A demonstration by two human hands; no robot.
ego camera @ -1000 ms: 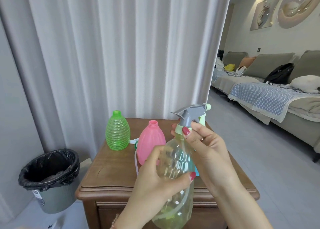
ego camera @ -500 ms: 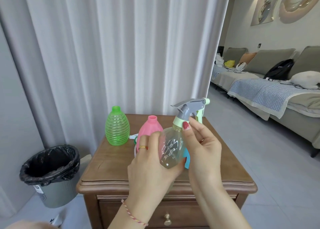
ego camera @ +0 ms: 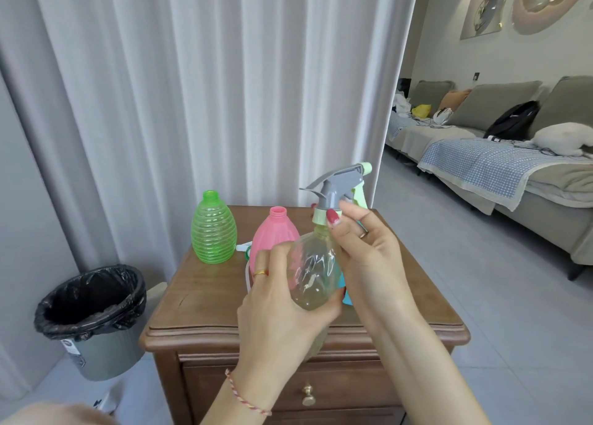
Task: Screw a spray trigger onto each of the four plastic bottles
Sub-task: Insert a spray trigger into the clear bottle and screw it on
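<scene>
My left hand (ego camera: 282, 309) grips the body of a clear yellowish bottle (ego camera: 316, 272) above the wooden cabinet (ego camera: 205, 302). A grey and pale green spray trigger (ego camera: 340, 187) sits on its neck, and my right hand (ego camera: 365, 248) pinches the trigger's pale green collar. A ribbed green bottle (ego camera: 213, 228) and a pink bottle (ego camera: 276, 232) stand uncapped on the cabinet behind. Part of a blue bottle (ego camera: 346, 291) shows behind my right hand. A white and green trigger (ego camera: 244, 249) with its tube lies between the green and pink bottles, mostly hidden.
A grey bin with a black liner (ego camera: 91, 318) stands on the floor left of the cabinet. White curtains (ego camera: 208, 87) hang behind. Grey sofas (ego camera: 513, 155) line the right wall beyond open tiled floor (ego camera: 481, 296).
The clear bottle has been lifted from low in front of me up over the cabinet. My left hand has shifted around its body while my right hand stays on the collar.
</scene>
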